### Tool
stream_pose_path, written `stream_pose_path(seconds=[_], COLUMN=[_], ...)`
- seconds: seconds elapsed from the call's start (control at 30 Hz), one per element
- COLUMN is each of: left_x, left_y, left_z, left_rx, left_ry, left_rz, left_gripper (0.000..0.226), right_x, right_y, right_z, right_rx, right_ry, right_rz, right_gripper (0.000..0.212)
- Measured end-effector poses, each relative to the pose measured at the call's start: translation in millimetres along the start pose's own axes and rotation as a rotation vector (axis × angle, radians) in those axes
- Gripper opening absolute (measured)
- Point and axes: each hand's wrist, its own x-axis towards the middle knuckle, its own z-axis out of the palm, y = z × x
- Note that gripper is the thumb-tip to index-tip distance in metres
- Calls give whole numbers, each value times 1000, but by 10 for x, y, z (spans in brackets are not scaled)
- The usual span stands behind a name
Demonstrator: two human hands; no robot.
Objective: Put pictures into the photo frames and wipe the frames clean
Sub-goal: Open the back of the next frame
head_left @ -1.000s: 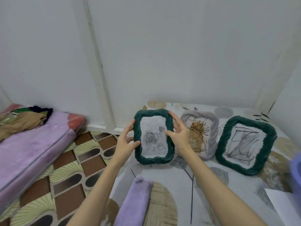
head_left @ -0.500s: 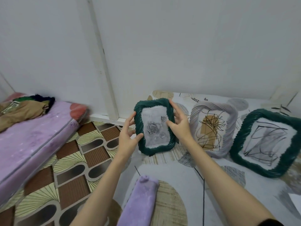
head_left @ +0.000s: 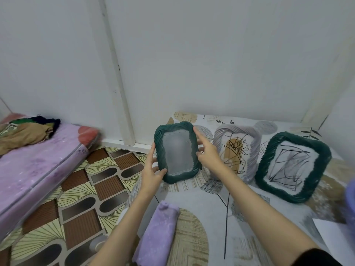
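Note:
I hold a small dark green rope-edged photo frame (head_left: 177,153) upright at the left end of the table; its picture is blurred. My left hand (head_left: 153,169) grips its lower left edge and my right hand (head_left: 207,153) grips its right edge. To the right stand a grey frame (head_left: 237,150) with a line drawing and a larger green frame (head_left: 292,166) with a scribble drawing, both leaning back. A folded purple cloth (head_left: 159,233) lies on the table in front of me.
The patterned tablecloth (head_left: 211,217) ends at the white wall behind. A white sheet of paper (head_left: 334,239) and a purple object (head_left: 350,200) sit at the right edge. A purple mattress (head_left: 34,166) with clothes lies left, across the patterned floor (head_left: 86,198).
The view has swung and the held frame has tilted slightly, so its rose picture now looks blurred. Both hands keep their grip on the frame's sides.

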Motion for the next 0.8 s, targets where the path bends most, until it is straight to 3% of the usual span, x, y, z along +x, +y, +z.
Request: stream_pose_path(seconds=[0.07, 0.13, 0.23, 0.3, 0.4, 0.57, 0.67, 0.8], left_x=[-33, -60, -85, -83, -21, 188, 188, 55], left_y=[33, 58, 168, 320, 520, 618, 634, 624], left_z=[8, 27, 211, 475, 906, 1253, 1300, 1243], left_rx=[50, 225, 383, 384, 310, 120, 72, 46], left_ry=[32, 144, 227, 126, -132, -331, -370, -274], left_rz=[12, 145, 478, 595, 425, -36, -83, -2], left_gripper=[89, 86, 67, 55, 59, 80, 77, 75], right_x=[-24, -115, -378, -510, -507, -441, -446, -538], right_y=[-23, -74, -95, -42, 64, 167, 163, 154], right_z=[3, -63, -345, -593, -944, -1244, -1278, -1291], right_rx=[-9, -54, -150, -236, -483, -757, -714, -469], right_ry=[-7, 50, 266, 476, 651, 394, 326, 329], right_rz=[-7, -48, -187, -227, -83, 139, 142, 67], right_gripper=[88, 82, 68, 62, 65, 74, 72, 72])
